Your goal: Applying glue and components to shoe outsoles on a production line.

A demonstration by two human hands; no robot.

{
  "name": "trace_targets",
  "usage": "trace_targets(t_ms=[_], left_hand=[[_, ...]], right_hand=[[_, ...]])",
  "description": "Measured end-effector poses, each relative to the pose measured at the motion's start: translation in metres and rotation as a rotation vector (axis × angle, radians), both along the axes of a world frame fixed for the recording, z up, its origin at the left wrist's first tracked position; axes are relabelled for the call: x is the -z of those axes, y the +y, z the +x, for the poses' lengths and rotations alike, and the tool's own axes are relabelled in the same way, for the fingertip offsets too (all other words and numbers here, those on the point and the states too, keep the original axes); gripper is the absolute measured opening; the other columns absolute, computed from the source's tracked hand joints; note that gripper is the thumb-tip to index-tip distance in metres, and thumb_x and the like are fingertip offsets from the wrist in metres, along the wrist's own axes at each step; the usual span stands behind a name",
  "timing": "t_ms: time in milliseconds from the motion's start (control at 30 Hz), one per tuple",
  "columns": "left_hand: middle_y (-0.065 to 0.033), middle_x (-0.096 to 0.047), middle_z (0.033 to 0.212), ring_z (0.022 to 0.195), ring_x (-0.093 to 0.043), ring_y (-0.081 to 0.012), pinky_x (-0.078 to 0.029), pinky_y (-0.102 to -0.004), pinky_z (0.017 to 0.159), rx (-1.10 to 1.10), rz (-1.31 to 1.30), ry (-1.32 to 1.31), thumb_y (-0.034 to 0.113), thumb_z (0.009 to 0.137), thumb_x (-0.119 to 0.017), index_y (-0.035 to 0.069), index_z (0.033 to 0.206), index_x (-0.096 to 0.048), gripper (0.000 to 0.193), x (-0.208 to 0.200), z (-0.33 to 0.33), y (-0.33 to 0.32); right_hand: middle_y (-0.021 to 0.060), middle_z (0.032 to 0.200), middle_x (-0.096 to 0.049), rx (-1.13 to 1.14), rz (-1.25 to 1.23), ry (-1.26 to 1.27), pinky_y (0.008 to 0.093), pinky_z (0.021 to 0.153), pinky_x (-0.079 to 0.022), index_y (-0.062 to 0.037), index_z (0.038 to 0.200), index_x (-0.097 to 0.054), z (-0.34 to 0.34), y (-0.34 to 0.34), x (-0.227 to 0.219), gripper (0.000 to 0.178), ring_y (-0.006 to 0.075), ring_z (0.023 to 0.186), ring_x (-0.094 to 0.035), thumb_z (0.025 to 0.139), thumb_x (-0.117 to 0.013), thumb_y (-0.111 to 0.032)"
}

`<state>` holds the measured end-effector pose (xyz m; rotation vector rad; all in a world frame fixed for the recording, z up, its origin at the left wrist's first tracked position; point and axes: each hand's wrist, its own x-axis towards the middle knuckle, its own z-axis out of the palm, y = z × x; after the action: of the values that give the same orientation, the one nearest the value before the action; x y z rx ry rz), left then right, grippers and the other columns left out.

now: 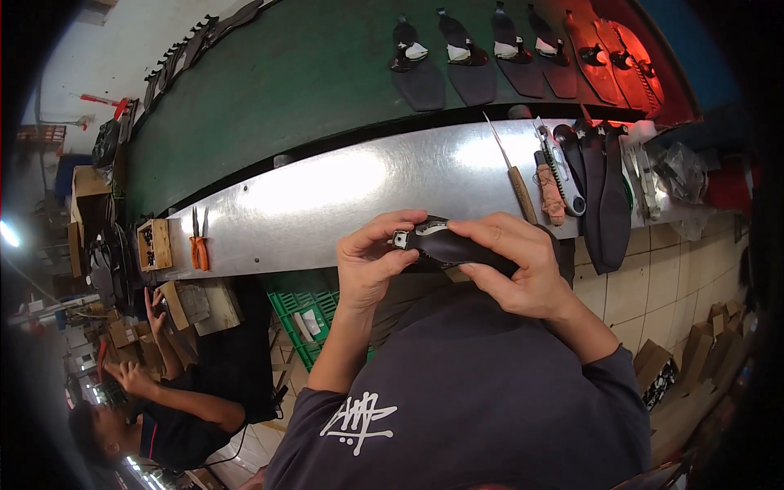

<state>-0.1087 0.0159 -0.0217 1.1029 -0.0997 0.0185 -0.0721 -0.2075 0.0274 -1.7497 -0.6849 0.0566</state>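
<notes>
Close in front of me, over the near edge of the metal bench, a black elongated piece point(464, 248) with a small metal fitting at its left end is held between both hands. The fingers and thumb of my left hand point(369, 260) are closed around the fitting end. My right hand point(527, 263) grips the body of the piece, with its thumb underneath and its fingers along the far edge. A whitish curved part shows near the right fingertips. Part of the piece is hidden behind my right hand.
The metal bench point(327, 196) carries orange-handled pliers point(199, 247), a wooden box point(163, 245), an awl point(518, 181), a utility knife point(562, 167) and black pieces point(612, 204). Similar pieces point(469, 77) lie on the green belt point(286, 90). A co-worker point(188, 408) is at left.
</notes>
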Motion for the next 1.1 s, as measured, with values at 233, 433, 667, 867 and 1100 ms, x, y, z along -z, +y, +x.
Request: trace_targets(t_ms=[233, 433, 667, 867, 1100], left_hand=[[-0.0268, -0.059, 0.12, 0.109, -0.061, -0.0297, -0.051, -0.0347, 0.089, 0.045, 0.092, -0.1, -0.014, 0.072, -0.065, -0.002, 0.109, -0.068, 0.039, 0.004, 0.0, 0.003], [-0.0278, -0.059, 0.12, 0.109, -0.061, -0.03, -0.05, -0.0351, 0.091, 0.069, 0.125, -0.095, -0.013, 0.07, -0.063, -0.002, 0.106, -0.07, 0.038, 0.004, -0.001, 0.006], [-0.027, -0.059, 0.122, 0.11, -0.061, -0.0272, -0.049, -0.0314, 0.091, 0.102, 0.176, -0.08, -0.015, 0.067, -0.057, -0.002, 0.106, -0.07, 0.043, -0.001, -0.002, 0.003], [-0.0257, -0.059, 0.124, 0.112, -0.06, -0.0245, -0.048, -0.0289, 0.091, 0.094, 0.237, -0.09, -0.017, 0.068, -0.055, -0.002, 0.108, -0.069, 0.044, -0.01, -0.003, -0.003], [-0.0177, -0.05, 0.137, 0.113, -0.058, -0.0213, -0.058, -0.0274, 0.076, 0.095, 0.193, 0.207, -0.008, 0.089, -0.048, 0.001, 0.13, -0.054, 0.042, -0.01, -0.007, -0.014]], right_hand=[[0.0121, 0.089, -0.064, -0.025, -0.144, -0.138, 0.0333, 0.066, -0.049, -0.0021, 0.113, -0.064, 0.001, -0.002, -0.009, 0.045, 0.0258, 0.075, -0.062, 0.068, -0.073, -0.005], [0.0099, 0.088, -0.062, -0.002, -0.184, -0.243, 0.0355, 0.067, -0.049, -0.0029, 0.11, -0.064, -0.001, 0.0, -0.007, 0.044, 0.0265, 0.076, -0.062, 0.068, -0.075, -0.008], [0.0091, 0.088, -0.061, 0.004, -0.225, -0.281, 0.0358, 0.067, -0.049, -0.0016, 0.108, -0.063, -0.003, 0.003, -0.007, 0.042, 0.0259, 0.076, -0.061, 0.068, -0.074, -0.007], [0.0086, 0.085, -0.06, 0.0, -0.263, -0.27, 0.0362, 0.068, -0.049, -0.0018, 0.11, -0.062, -0.002, 0.004, -0.006, 0.042, 0.0263, 0.075, -0.06, 0.07, -0.073, -0.007], [0.009, 0.085, -0.061, 0.048, -0.153, -0.018, 0.0375, 0.066, -0.048, -0.0057, 0.105, -0.065, 0.001, 0.006, 0.015, 0.031, 0.0279, 0.076, -0.061, 0.075, -0.069, -0.008]])
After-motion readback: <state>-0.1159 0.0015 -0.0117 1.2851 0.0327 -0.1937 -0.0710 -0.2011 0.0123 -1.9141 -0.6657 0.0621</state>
